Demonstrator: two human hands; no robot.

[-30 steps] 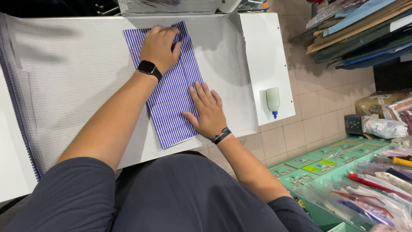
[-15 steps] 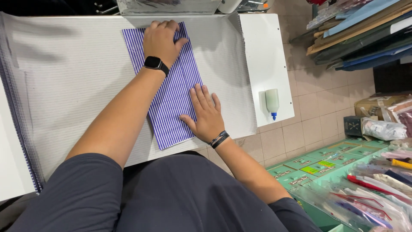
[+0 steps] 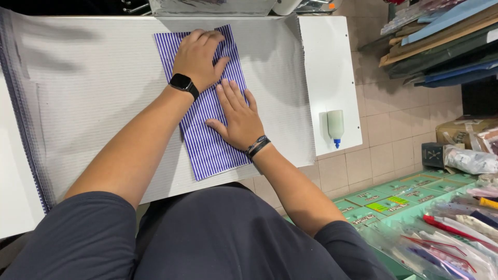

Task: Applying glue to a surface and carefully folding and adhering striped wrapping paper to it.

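A folded piece of blue-and-white striped cloth (image 3: 210, 145) lies on a pale grey sheet (image 3: 93, 98) spread over a white table (image 3: 329, 62). My left hand (image 3: 199, 57), with a black watch on the wrist, presses flat on the far end of the striped cloth, fingers slightly curled. My right hand (image 3: 237, 116), with a dark band on the wrist, lies flat with fingers spread on the cloth's middle, right beside the left hand. Neither hand grips anything.
A small pale bottle with a blue tip (image 3: 336, 127) lies near the table's right edge. Right of the table, above a tiled floor, are stacked boards (image 3: 441, 46), a cardboard box (image 3: 464, 132) and green trays with packaged goods (image 3: 441, 218).
My right hand has slid up the striped cloth from its near end to its middle, closer to my left hand. The left hand stays on the far end.
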